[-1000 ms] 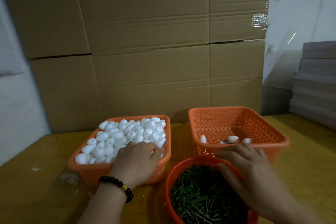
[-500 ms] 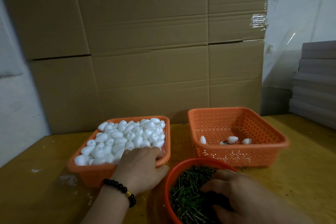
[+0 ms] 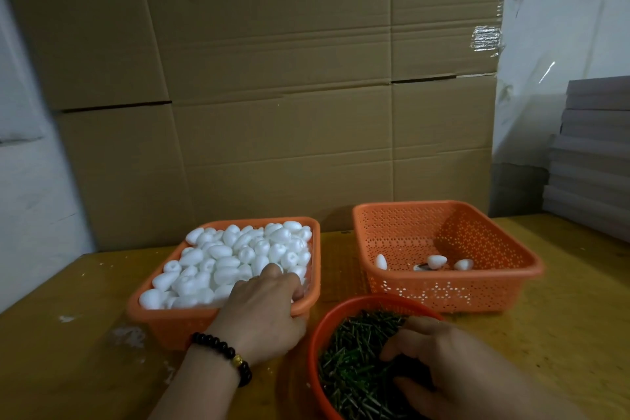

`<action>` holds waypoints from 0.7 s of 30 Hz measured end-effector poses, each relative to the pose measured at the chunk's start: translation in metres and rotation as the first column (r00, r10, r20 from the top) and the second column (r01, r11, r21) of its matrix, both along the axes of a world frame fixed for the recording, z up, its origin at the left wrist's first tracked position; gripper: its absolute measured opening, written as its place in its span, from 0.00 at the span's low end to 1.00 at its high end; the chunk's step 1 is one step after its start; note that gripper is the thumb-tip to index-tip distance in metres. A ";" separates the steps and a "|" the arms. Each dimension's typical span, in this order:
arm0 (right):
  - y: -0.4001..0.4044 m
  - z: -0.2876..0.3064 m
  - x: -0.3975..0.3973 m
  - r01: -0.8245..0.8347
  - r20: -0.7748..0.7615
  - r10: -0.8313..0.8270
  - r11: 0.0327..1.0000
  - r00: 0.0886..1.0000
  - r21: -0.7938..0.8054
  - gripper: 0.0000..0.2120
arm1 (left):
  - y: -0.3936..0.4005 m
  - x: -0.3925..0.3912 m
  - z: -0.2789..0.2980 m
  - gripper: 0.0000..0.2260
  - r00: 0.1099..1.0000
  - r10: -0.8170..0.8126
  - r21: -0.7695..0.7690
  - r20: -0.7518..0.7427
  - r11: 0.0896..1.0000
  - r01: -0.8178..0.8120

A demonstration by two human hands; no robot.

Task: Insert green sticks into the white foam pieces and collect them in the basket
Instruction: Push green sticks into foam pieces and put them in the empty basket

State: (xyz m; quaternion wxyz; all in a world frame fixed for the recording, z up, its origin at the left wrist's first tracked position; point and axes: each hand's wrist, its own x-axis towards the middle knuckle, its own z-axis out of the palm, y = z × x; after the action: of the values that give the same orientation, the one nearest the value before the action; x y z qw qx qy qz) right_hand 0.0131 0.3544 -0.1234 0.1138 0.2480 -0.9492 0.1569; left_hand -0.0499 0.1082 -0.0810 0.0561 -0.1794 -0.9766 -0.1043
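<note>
An orange tray (image 3: pixel 306 303) at the left holds several white foam pieces (image 3: pixel 238 256). My left hand (image 3: pixel 262 314), with a dark bead bracelet on the wrist, lies over the tray's near right corner, fingers curled down among the foam; what they hold is hidden. A round orange bowl (image 3: pixel 315 344) in front is full of green sticks (image 3: pixel 354 365). My right hand (image 3: pixel 450 372) reaches into the bowl, fingers bent down into the sticks. An orange perforated basket (image 3: pixel 453 293) at the right holds three foam pieces (image 3: pixel 436 261).
Everything stands on a yellow wooden table (image 3: pixel 562 334). A wall of brown cardboard boxes (image 3: pixel 272 96) rises close behind the tray and basket. A stack of grey boards (image 3: pixel 593 154) sits at the far right. White crumbs (image 3: pixel 126 334) lie left of the tray.
My right hand has drawn back from the bowl's far rim and dipped into the sticks. My left hand has slid slightly toward the tray's near right corner.
</note>
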 end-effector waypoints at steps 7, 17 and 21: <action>0.000 0.002 0.001 -0.002 -0.005 0.002 1.000 1.000 -0.003 0.16 | -0.004 -0.001 0.004 0.04 0.998 -0.023 0.185 0.062 0.983 0.011; -0.003 0.008 0.006 0.027 -0.046 -0.029 0.999 0.999 -0.040 0.12 | -0.010 -0.007 0.007 0.10 0.995 -0.096 0.394 0.024 0.916 0.078; -0.004 0.008 0.008 0.048 -0.070 -0.050 0.998 0.996 -0.032 0.12 | -0.011 -0.008 0.007 0.11 0.998 -0.066 0.450 0.024 0.892 0.048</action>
State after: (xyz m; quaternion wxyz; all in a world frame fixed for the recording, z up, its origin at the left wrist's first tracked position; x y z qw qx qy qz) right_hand 0.0209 0.3505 -0.1159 0.1548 0.2282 -0.9479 0.1594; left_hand -0.0574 0.0971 -0.0737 0.0739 -0.1879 -0.9214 -0.3319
